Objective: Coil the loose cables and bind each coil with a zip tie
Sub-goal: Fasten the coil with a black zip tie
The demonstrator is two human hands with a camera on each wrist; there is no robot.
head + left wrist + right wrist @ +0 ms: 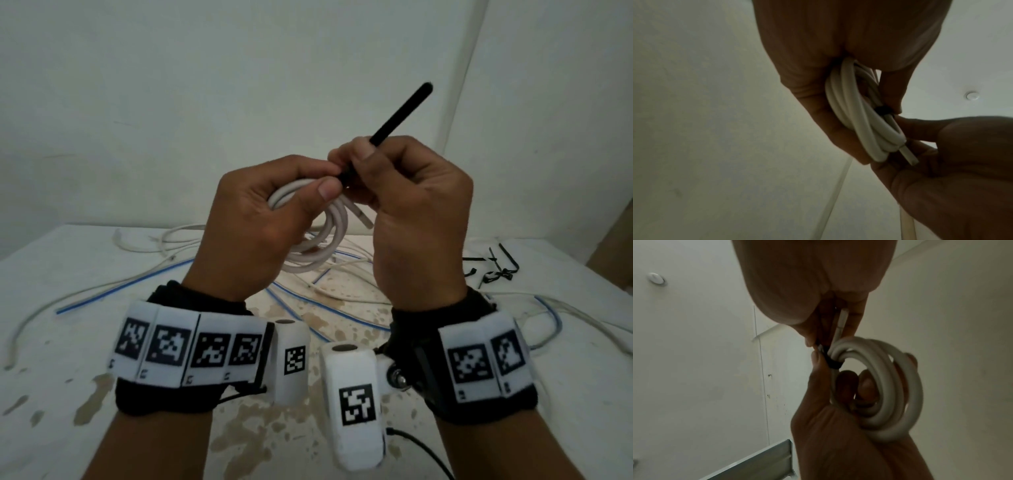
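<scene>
A white cable wound into a coil point(322, 236) hangs in the air above the table, gripped by my left hand point(263, 219) with the fingers through its loops. A black zip tie point(397, 120) wraps the coil beside my left thumb, and its long tail sticks up and to the right. My right hand point(411, 202) pinches the tie close to the coil. In the left wrist view the coil point(857, 116) shows the black band point(880, 110) round its strands. The right wrist view shows the coil point(894, 386) and the band point(831, 361) between both hands' fingertips.
Loose white cables point(164, 240) and blue-striped ones point(123, 287) sprawl across the stained white table point(68, 394). Several spare black zip ties point(496, 267) lie at the right rear. A wall stands close behind the table.
</scene>
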